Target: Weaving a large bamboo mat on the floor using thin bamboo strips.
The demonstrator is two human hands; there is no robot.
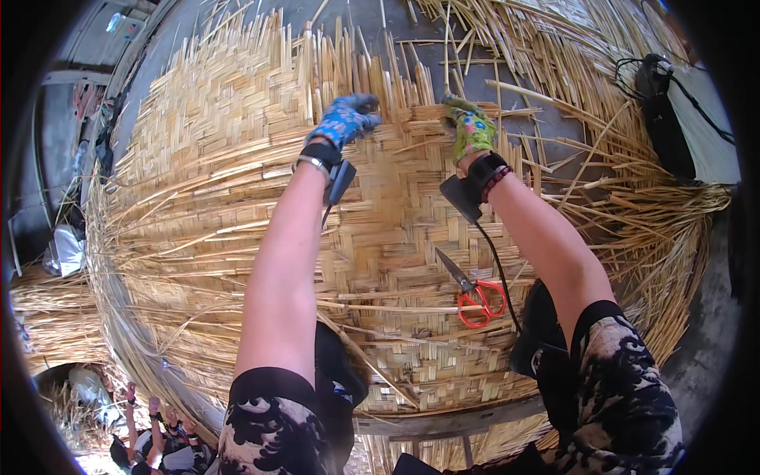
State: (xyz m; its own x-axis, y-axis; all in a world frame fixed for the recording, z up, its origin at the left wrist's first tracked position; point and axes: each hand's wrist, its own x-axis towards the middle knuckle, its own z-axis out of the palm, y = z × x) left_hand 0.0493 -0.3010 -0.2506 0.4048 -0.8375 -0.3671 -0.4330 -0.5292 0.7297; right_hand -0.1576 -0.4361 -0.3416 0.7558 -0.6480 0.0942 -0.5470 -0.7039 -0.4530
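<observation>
A large woven mat of pale bamboo strips [237,206] fills the view, its far edge ending in loose upright strips [348,71]. My left hand [346,119], in a blue patterned glove, presses on the weave at that far edge, fingers curled around a strip. My right hand [469,127], in a green patterned glove, pinches a horizontal strip [419,111] just to the right of the left hand. Both wrists carry black strapped devices. Red-handled scissors [473,293] lie on the mat below my right forearm.
Loose bamboo strips [602,158] pile up at the right and far side. A black bag with cords [661,111] lies at the upper right. Another person's gloved hands [150,412] show at the lower left beside bundled strips [47,317].
</observation>
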